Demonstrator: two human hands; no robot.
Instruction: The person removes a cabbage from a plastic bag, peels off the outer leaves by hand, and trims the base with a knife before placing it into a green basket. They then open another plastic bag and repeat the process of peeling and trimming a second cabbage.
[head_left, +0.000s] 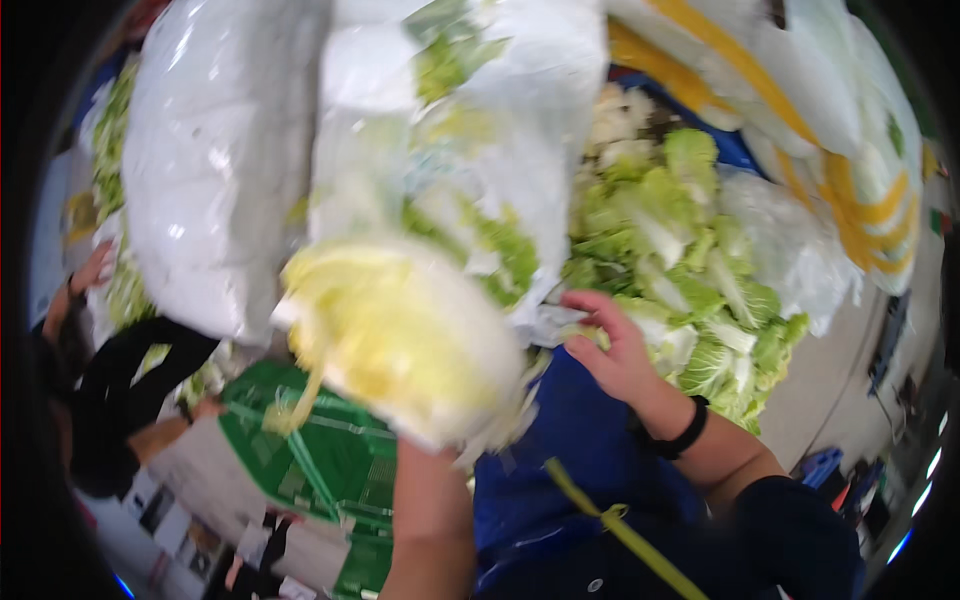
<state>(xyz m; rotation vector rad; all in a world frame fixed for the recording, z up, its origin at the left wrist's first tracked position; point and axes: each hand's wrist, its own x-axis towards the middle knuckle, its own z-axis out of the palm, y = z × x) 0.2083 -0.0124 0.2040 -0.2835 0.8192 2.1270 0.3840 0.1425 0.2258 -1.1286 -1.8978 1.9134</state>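
Note:
A large napa cabbage point(410, 335), pale yellow leaves to the left and white base to the right, is held up in front of me, smeared by motion. My left hand point(428, 455) supports it from below; its fingers are hidden behind the cabbage. A loose strip of leaf point(300, 400) dangles from its left side. To the right of the cabbage, my right hand point(615, 350) is open and holds nothing, thumb and fingers apart. Just beyond that hand lies a heap of loose green cabbage leaves point(690, 270).
White plastic-wrapped bundles point(215, 150) and a leaf-strewn white plastic sheet point(540, 120) lie ahead. White sacks with yellow bands point(850, 190) stand at the far right. A green crate point(300, 440) is at lower left. Another person's arm point(165, 437) reaches in on the left.

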